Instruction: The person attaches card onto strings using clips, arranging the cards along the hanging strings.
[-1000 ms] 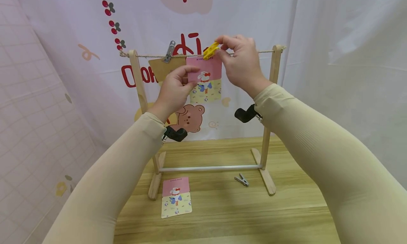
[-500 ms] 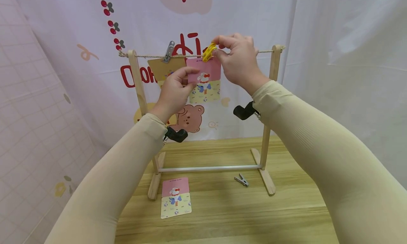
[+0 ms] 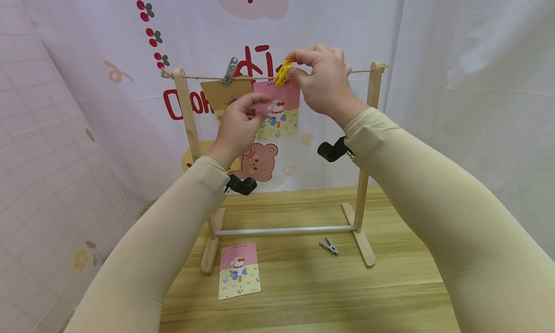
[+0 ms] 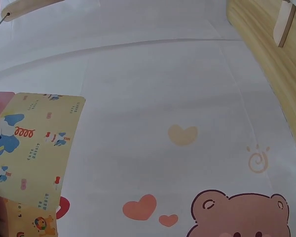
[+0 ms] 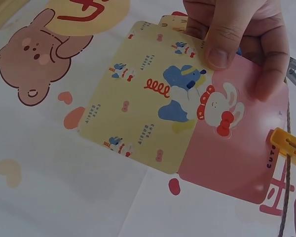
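Observation:
My left hand (image 3: 239, 126) pinches the left edge of a pink and yellow rabbit card (image 3: 287, 123) between thumb and fingers. The right wrist view shows that same card (image 5: 153, 98) close up, the thumb lying across its front. With thumb and forefinger my right hand (image 3: 326, 82) pinches a yellow clothespin (image 3: 284, 74) at the card's top edge, over the rope (image 3: 355, 71). In the right wrist view the clothespin (image 5: 290, 147) straddles the rope and overlaps the card's edge. Left of this, a grey clothespin (image 3: 230, 73) holds a brown card (image 3: 212, 92) on the rope, partly hidden behind my left hand.
A wooden stand with a left post (image 3: 187, 113) and right post (image 3: 363, 198) carries the rope; a white bar (image 3: 286, 230) joins its feet. Another rabbit card (image 3: 239, 271) and a grey clothespin (image 3: 329, 246) lie on the wooden table (image 3: 329, 294). A printed curtain hangs behind.
The yellow clothespin has tipped more upright and come slightly down and left over the card's top edge. Both hands keep their holds, and the rest stays in place.

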`<state>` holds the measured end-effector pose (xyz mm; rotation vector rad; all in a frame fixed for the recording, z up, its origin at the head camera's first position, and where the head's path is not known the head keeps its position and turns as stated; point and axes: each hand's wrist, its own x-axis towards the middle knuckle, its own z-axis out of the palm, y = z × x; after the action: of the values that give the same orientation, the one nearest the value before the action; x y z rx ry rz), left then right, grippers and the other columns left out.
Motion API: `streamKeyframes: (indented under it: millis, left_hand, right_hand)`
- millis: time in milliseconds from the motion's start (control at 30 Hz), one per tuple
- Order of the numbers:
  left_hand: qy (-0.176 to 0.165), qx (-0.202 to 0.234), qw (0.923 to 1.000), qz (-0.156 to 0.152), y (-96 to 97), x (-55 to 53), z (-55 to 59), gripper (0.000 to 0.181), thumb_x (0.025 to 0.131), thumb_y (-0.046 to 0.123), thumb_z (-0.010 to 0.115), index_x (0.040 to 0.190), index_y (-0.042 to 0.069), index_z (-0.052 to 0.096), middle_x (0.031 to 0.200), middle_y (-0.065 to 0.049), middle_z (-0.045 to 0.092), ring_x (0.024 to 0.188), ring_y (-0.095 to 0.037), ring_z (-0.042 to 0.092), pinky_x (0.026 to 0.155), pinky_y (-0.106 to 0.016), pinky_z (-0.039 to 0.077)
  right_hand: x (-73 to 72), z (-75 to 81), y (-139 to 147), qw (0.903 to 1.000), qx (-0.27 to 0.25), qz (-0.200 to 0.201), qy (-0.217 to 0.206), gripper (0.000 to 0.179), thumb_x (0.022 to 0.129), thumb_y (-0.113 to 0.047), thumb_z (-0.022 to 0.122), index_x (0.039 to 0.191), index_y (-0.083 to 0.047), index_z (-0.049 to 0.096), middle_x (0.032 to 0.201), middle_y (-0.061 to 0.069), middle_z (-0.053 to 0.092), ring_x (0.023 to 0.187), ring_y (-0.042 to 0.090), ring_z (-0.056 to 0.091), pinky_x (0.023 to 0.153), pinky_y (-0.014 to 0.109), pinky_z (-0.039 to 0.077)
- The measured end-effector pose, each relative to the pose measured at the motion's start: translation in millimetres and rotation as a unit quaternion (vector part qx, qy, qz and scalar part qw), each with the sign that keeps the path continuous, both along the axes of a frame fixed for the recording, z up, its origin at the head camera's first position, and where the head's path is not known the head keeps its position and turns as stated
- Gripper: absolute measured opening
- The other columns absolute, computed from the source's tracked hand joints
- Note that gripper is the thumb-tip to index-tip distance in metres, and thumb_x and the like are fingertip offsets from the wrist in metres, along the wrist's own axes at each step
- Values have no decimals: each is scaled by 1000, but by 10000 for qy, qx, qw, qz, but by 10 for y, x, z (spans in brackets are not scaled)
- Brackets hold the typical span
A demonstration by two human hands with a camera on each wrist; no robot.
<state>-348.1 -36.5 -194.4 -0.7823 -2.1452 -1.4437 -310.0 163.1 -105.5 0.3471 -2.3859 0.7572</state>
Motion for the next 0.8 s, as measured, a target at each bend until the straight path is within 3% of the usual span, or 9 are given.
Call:
streamKeyframes:
  millis: [800]
  left_hand:
    - [572,95,9980,268,37,-36,-19,21,105,18,66,123,16,76,125,1,72,100,-12,58,79,-22,52]
  right_hand:
    - [11,79,19,9997,79,-10,-238,28,106,-31,63,133,-34,72,147,-3,52,151,20,22,122,50,11]
